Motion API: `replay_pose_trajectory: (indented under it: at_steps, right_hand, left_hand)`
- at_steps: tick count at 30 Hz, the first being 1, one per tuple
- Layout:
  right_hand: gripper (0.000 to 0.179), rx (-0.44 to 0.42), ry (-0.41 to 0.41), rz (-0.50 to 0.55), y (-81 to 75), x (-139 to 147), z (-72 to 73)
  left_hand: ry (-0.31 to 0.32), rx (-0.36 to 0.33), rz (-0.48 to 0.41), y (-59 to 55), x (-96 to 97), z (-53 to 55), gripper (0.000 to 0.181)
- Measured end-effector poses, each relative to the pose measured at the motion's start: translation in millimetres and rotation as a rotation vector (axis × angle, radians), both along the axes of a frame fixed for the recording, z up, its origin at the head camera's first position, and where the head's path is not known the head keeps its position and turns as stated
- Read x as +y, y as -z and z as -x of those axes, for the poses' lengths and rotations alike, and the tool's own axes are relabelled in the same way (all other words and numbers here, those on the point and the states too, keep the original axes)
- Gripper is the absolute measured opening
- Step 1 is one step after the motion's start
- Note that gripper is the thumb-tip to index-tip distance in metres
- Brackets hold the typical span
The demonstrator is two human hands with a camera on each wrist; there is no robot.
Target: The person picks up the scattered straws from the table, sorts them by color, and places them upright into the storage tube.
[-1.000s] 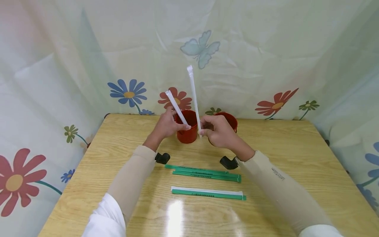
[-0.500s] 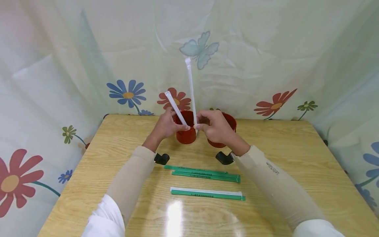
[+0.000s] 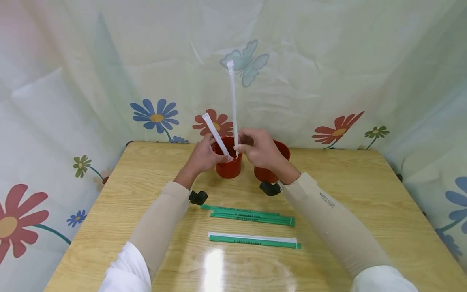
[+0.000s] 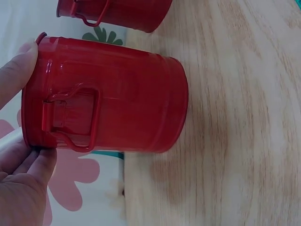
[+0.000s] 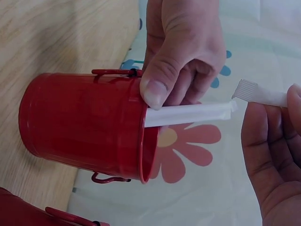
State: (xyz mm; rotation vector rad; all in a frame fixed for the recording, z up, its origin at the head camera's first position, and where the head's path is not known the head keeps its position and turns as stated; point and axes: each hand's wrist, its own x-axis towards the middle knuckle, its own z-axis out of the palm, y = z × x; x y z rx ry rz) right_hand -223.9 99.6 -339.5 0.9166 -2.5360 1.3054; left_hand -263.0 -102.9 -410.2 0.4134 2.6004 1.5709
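Observation:
Two small red metal buckets stand side by side near the table's back edge. My left hand grips the rim of the left bucket, thumb on the near side and fingers on the far side. Inside that bucket leans a white paper-wrapped straw, its top sticking out. My right hand pinches another wrapped straw near its lower end, almost upright. In the right wrist view that straw's crimped end is outside the bucket's mouth, apart from the rim. The right bucket is partly behind my right hand.
On the wooden table nearer me lie several green-wrapped straws in a row. Closer still are a white straw and a green straw side by side. A flowered curtain hangs behind the table.
My right hand has moved up and to the left with its straw, from beside the left bucket to over its rim. My left hand keeps its grip on the bucket.

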Motion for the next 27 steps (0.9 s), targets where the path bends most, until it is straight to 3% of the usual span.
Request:
replay_pose_trajectory:
  at_steps: [17, 27]
  right_hand:
    - [0.006, -0.04, 0.041, 0.006, 8.0, -13.2, 27.2]
    - [0.003, 0.018, 0.037, -0.066, 15.0, -23.5, 36.3]
  left_hand:
    - [0.009, 0.042, -0.007, 3.4, 0.7, 1.2, 0.081]
    - [0.015, 0.053, -0.001, 3.2, -2.6, 0.4, 0.081]
